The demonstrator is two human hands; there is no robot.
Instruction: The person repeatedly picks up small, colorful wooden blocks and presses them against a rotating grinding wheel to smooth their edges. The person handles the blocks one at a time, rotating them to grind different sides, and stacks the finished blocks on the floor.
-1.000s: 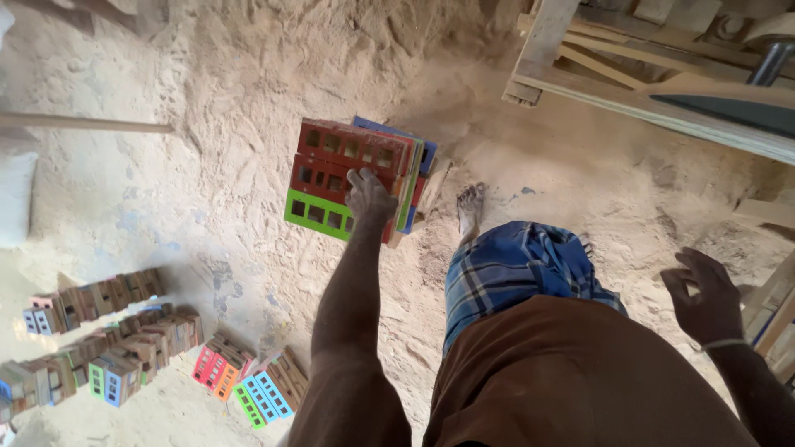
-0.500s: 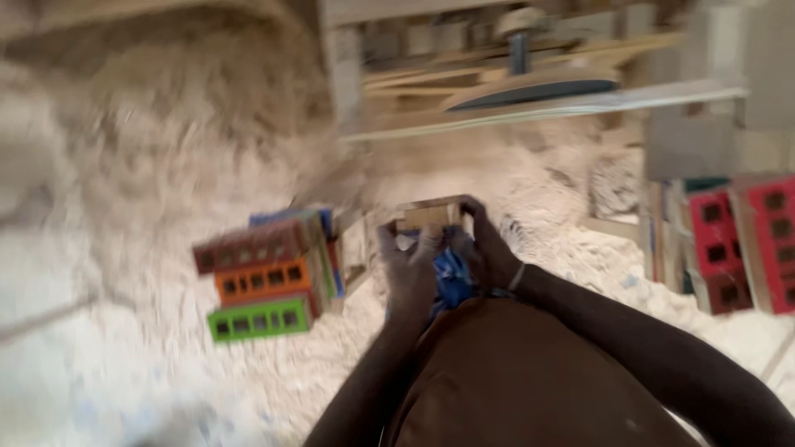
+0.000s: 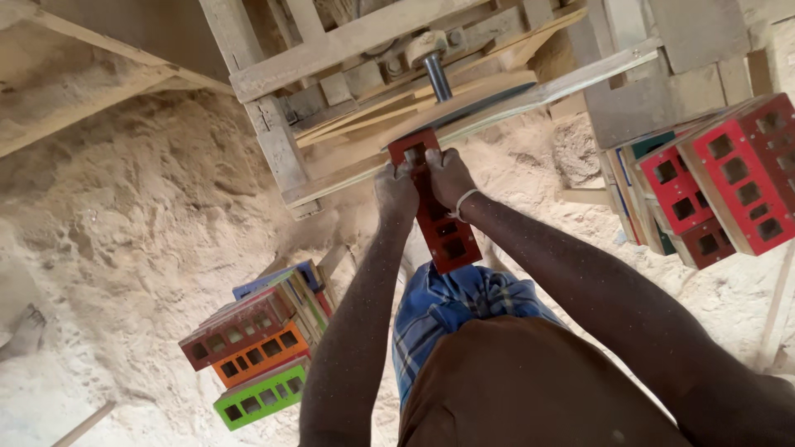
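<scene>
Seen from above, near to far: brown garment [image 3: 530, 389] and blue checked cloth [image 3: 451, 302] at the bottom edge, forearms reaching away over pale sawdust [image 3: 124, 248]. Just left of the near arm, a leaning stack of painted perforated blocks [image 3: 257, 356], maroon, orange and green, resting on the sawdust. Farther out, both hands closed around the far end of a red perforated block [image 3: 443, 228]: left hand [image 3: 396, 190] on its left side, right hand [image 3: 449, 175] on its right, a pale band at the right wrist. Block held lengthwise, far end pressed up to the edge of a flat disc [image 3: 464, 103] on a metal spindle [image 3: 436, 74] in a rough wooden frame [image 3: 273, 124]. Judging by its look, a stiff, light, hollow piece, painted faces likely slick with dust; best gripped by the long sides, clear of the holes and of the disc. At far right, more red blocks [image 3: 729, 174] stacked against planks [image 3: 662, 74], crowding that side; frame leg and loose offcuts close on the left.
</scene>
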